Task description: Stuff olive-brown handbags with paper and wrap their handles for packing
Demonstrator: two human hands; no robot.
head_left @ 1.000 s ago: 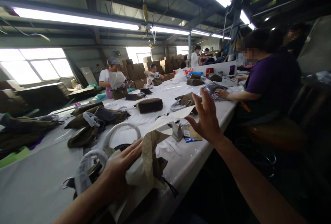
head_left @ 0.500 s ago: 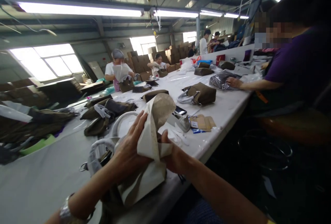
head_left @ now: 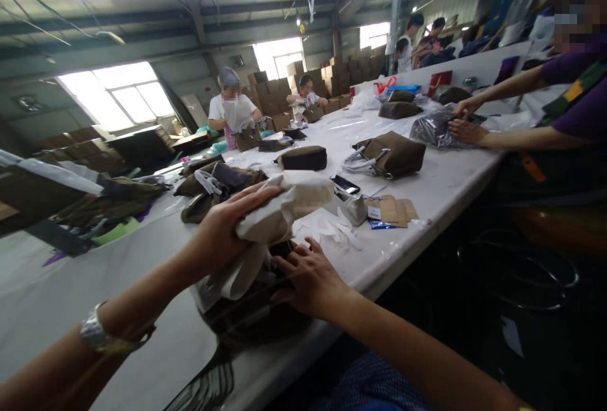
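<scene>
My left hand (head_left: 225,224) is closed round the cream-coloured cloth lining (head_left: 303,196), which bulges up out of an olive-brown handbag (head_left: 251,329). The bag stands at the near edge of the table in front of me. At its opening, my right hand (head_left: 315,281) grips the bag's upper edge, fingertips on the dark rim and thumb lower down. A pale strap-like loop (head_left: 241,278) hangs between the hands. Striped dark fringe or fabric (head_left: 203,382) lies below the bag. The bag's inside is mostly hidden.
Beyond the bag lie white scraps (head_left: 327,227), a phone (head_left: 346,184), brown cards (head_left: 391,210) and another olive handbag (head_left: 391,155). Dark bags (head_left: 222,183) are piled to the left. A co-worker's hands (head_left: 467,123) press a grey plastic-wrapped bundle (head_left: 434,128) at right.
The lining has bunched up and bent over to the right under my left hand. My right hand has moved from the lining to the bag's rim. The view has swung left and down.
</scene>
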